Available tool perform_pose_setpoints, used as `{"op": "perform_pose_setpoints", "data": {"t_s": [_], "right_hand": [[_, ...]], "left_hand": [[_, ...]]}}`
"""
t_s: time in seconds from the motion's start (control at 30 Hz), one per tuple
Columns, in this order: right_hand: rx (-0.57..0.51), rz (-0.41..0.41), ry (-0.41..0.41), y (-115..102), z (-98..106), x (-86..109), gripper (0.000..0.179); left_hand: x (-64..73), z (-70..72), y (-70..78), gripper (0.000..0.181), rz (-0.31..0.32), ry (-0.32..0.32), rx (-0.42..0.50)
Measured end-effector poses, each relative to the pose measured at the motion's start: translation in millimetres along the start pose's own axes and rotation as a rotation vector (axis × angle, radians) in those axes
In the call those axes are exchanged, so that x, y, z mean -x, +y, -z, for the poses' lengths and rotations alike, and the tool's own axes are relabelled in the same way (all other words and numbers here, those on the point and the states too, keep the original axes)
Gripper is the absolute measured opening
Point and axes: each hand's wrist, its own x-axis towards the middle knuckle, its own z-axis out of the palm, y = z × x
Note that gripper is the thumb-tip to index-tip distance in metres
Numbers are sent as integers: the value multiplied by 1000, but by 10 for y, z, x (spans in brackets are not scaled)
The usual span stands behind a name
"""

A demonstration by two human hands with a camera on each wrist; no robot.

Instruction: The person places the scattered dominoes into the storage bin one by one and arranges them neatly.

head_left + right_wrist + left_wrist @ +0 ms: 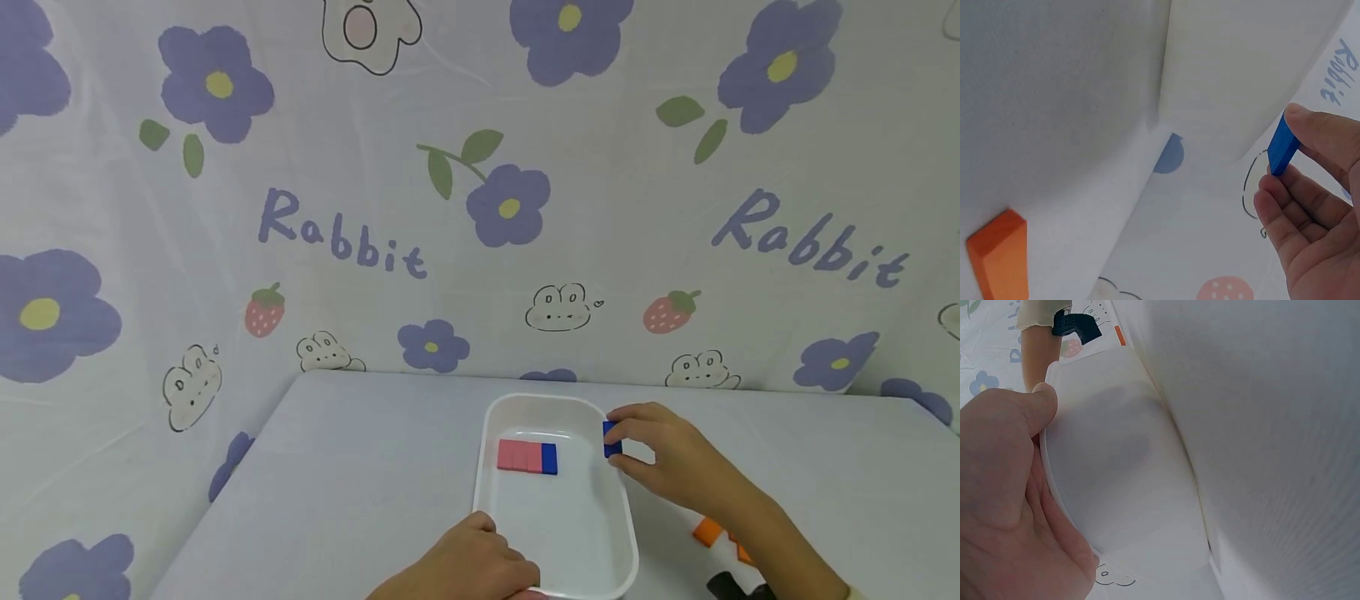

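A white rectangular tray (558, 533) stands on the table, its near left rim gripped by my left hand (476, 560); the left wrist view shows the thumb over the rim and the fingers against the wall. My right hand (667, 454) pinches a blue block (1283, 147) between thumb and fingertips. In the head view this block overlaps the tray's right rim. Inside the tray, near its far left, several pink blocks (519, 456) lie side by side in a row. Another blue block (549, 458) adjoins the row's right end.
Orange blocks (707, 532) lie on the table right of the tray, partly behind the right forearm. A black strap-like thing (726, 585) shows at the bottom edge. A patterned cloth (480, 275) hangs behind the table.
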Motion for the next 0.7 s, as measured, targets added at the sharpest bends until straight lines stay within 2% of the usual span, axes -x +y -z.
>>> {"op": "perform_pose_setpoints", "data": {"t_s": [0.1, 0.23, 0.47, 0.53, 0.7], "right_hand": [[0, -11, -22, -31, -28, -28, 20], [0, 3, -36, -44, -62, -42, 19], [74, 153, 3, -53, -154, -72, 22], [115, 179, 9, -67, -176, -94, 23], [169, 186, -13, -107, -215, -145, 23]], "left_hand": [[-6, 13, 2, 32, 5, -25, -2], [-4, 5, 8, 31, -20, 1, -29], [1, -2, 7, 31, -32, 2, -50], [-3, 1, 5, 30, -25, -10, -40], [-23, 17, -2, 29, 16, -72, 23]]}}
